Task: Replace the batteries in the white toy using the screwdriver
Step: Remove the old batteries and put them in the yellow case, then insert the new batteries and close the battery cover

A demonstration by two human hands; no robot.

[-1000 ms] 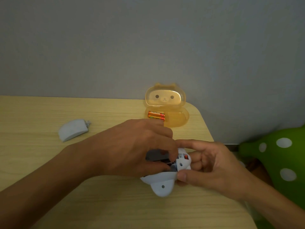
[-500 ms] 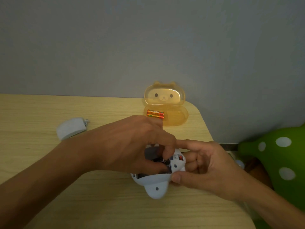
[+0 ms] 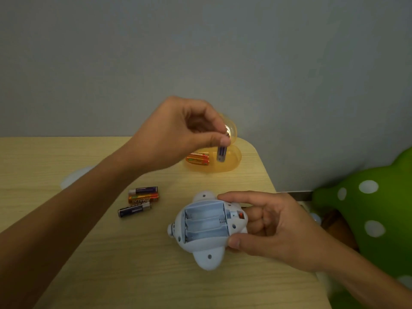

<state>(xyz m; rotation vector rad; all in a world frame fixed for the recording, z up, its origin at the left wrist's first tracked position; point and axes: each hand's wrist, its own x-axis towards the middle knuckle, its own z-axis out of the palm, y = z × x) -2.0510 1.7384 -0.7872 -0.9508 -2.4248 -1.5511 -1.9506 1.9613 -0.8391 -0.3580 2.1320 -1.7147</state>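
Note:
The white toy lies belly up on the wooden table, its three-slot battery bay bare, with no batteries in it. My right hand grips the toy from the right side. My left hand is raised over the orange box and pinches a dark blue battery upright between thumb and fingers. Two orange batteries lie in that box. Three batteries lie loose on the table left of the toy. No screwdriver is in sight.
The toy's white cover lies at the left, partly behind my left forearm. The table's right edge runs close to the toy. A green spotted cushion sits beyond it on the right. A grey wall stands behind.
My left hand has left the toy's bay and risen over the orange box with a blue battery. The bay now holds none, and three batteries lie on the table.

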